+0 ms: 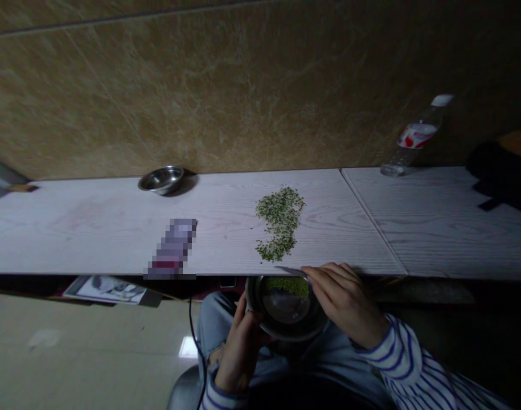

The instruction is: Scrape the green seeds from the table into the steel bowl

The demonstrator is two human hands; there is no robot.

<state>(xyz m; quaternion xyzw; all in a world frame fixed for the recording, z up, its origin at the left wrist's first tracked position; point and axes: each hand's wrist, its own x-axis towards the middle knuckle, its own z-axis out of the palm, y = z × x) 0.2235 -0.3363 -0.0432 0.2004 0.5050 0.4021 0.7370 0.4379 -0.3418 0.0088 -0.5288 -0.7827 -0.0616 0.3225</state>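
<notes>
My left hand (245,336) grips the left rim of a metal bowl (281,330), held over my lap just below the table's front edge. Small green bits (288,285) lie inside the bowl, gathered along its far side. Between the fingers of my right hand (341,296) is a knife (289,270), its thin blade pointing left along the table edge, above the bowl. More loose green bits (281,219) are spread over the tabletop beyond the blade; their exact kind is too small to tell.
A small metal bowl (161,181) stands by the wall at the back left. A blurred-out flat object (172,247) lies near the front edge. To the right are a plastic bottle (414,139) and a dark cloth-like item (499,176). A black cable (192,324) hangs below.
</notes>
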